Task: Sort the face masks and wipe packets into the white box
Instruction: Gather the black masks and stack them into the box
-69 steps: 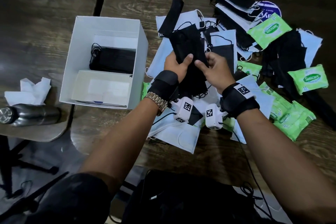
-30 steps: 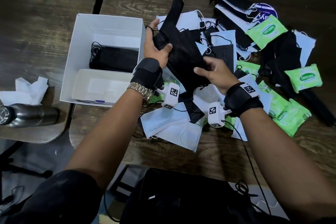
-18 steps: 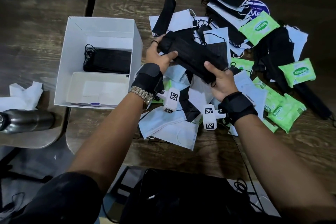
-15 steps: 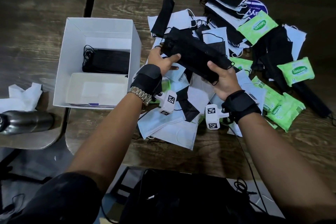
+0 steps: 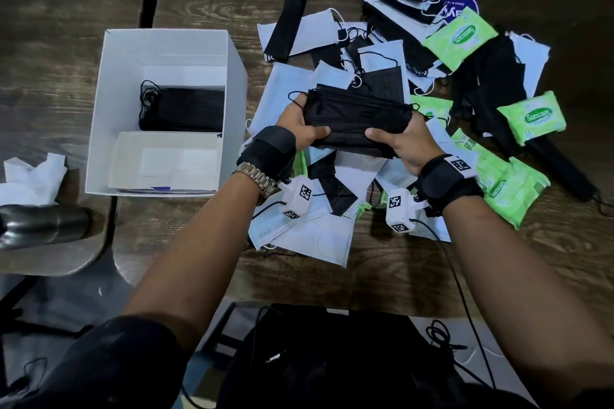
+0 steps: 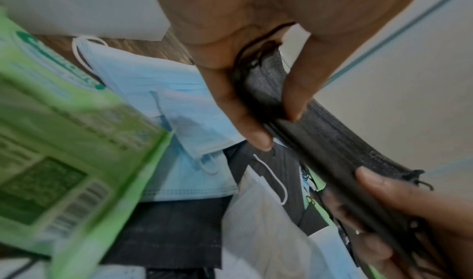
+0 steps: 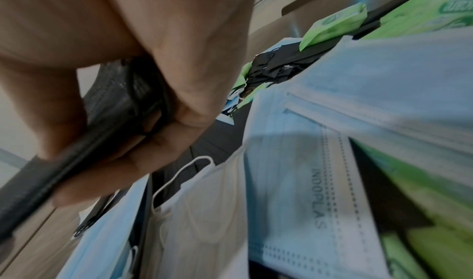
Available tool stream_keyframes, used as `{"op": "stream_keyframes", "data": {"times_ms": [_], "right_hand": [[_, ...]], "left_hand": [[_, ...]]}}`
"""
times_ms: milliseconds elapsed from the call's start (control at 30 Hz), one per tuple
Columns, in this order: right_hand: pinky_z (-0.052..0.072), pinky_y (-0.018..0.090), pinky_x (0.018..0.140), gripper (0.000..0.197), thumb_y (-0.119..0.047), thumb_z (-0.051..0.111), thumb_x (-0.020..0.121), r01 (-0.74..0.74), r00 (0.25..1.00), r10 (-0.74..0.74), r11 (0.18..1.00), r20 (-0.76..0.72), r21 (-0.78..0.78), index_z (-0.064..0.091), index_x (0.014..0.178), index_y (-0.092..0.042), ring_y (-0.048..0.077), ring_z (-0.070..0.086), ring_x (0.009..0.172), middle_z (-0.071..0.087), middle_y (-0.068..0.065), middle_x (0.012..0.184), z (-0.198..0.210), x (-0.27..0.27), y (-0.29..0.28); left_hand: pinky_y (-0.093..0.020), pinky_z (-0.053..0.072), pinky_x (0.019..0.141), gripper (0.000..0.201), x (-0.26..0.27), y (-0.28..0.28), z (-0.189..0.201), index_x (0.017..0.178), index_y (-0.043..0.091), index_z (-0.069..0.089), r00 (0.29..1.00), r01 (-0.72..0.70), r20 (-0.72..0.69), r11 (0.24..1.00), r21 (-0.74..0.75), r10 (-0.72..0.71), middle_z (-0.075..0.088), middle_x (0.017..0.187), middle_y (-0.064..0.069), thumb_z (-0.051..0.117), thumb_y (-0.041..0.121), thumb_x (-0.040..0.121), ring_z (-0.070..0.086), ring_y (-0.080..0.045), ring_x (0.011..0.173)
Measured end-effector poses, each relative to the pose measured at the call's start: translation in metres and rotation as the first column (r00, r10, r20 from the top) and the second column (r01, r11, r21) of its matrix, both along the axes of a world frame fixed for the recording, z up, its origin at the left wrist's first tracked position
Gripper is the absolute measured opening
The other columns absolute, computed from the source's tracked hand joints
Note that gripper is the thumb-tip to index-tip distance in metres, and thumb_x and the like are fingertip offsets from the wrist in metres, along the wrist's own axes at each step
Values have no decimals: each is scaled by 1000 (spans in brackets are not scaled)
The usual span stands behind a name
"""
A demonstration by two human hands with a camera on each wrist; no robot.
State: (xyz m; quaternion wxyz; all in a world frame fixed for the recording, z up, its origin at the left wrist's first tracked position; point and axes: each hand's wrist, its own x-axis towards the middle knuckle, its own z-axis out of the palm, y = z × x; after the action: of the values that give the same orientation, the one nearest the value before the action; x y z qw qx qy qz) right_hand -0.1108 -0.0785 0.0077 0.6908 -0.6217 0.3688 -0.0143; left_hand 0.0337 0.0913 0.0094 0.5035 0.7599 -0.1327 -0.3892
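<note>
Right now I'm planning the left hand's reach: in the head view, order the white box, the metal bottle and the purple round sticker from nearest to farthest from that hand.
From the left hand:
1. White box, just to its left.
2. Purple round sticker, far up on the right, partly under masks.
3. Metal bottle, at the left edge, lying beyond the box.

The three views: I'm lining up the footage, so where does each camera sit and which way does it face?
Head: worn on the head, looking down at the white box, both forearms and the black mask stack.
Left wrist: along the left hand, its fingers gripping the stack's end.
Right wrist: along the right hand, which grips the other end.
Shared: all three show the stack; the left wrist view also catches the right hand.
</note>
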Motion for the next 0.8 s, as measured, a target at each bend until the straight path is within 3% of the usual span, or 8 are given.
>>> {"op": "stream_keyframes", "data": {"times_ms": [67, 200, 367, 500, 567, 633, 700, 800], "right_hand": [[52, 44, 100, 44, -6, 82, 78, 32, 999, -32, 999, -18, -6, 62, 117, -1, 21, 67, 109, 69, 11, 118, -1, -1, 0], [52, 33, 98, 39, -8, 82, 78, -9, 1000, 9, 1000, -28, -14, 59, 109, -13, 9, 66, 102, 67, 0, 112, 7, 4, 3], [52, 42, 101, 42, -3, 80, 78, -9, 998, 14, 997, 57, -82, 66, 118, -2, 21, 68, 109, 71, 8, 115, 23, 19, 4], [52, 46, 100, 39, -12, 83, 76, 12, 991, 11, 986, 133, -165, 66, 111, -15, 23, 68, 108, 71, 9, 113, 37, 43, 12], [53, 47, 97, 45, -17, 82, 73, 60, 983, -17, 972, 185, -226, 56, 110, -23, 22, 68, 105, 68, 13, 114, 43, 60, 19], [56, 40, 92, 50, -12, 76, 77, 70, 970, 3, 953, 242, -295, 44, 115, -20, 13, 67, 97, 63, 15, 113, 50, 80, 29], [55, 31, 81, 49, -7, 70, 82, 44, 959, 74, 916, 275, -400, 36, 114, -18, 6, 60, 83, 57, 5, 99, 56, 101, 39], [45, 21, 71, 36, -5, 63, 81, -29, 946, 218, 795, 241, -606, 40, 101, -23, 1, 48, 72, 47, -13, 86, 66, 136, 59]], "left_hand": [[-15, 53, 74, 47, -1, 1, -1, 127, 0, 46, 998, 37, 58, 998, 44, -39, 61, 112, -11, 67, 0, 86, 61, -23, 99], [-36, 51, 95, 43, 2, 0, 3, 126, 5, 46, 990, 75, 116, 996, 50, -80, 63, 112, -8, 66, 10, 88, 62, -27, 106], [-32, 51, 95, 41, 21, 6, 19, 123, 4, 56, 967, -59, 249, 998, 35, 49, 66, 111, -8, 70, 7, 84, 63, -22, 103], [-21, 45, 87, 45, 42, 20, 35, 114, 13, 48, 908, -165, 385, 986, -33, 165, 58, 104, 0, 74, 8, 77, 59, -17, 96], [-20, 46, 86, 46, 52, 30, 45, 106, 19, 41, 866, -224, 439, 971, -87, 239, 54, 98, 7, 72, 8, 75, 56, -13, 90], [-20, 45, 81, 36, 64, 43, 56, 96, 20, 42, 814, -262, 517, 961, -82, 266, 51, 86, 11, 68, 7, 74, 53, -11, 80], [-23, 47, 82, 20, 80, 57, 66, 80, 24, 51, 770, -303, 581, 952, -33, 265, 54, 78, 16, 60, 6, 74, 56, -11, 79], [-19, 48, 88, 28, 106, 82, 72, 73, 26, 68, 744, -412, 597, 910, 54, 301, 64, 82, 12, 53, 4, 80, 62, -9, 89]]}}
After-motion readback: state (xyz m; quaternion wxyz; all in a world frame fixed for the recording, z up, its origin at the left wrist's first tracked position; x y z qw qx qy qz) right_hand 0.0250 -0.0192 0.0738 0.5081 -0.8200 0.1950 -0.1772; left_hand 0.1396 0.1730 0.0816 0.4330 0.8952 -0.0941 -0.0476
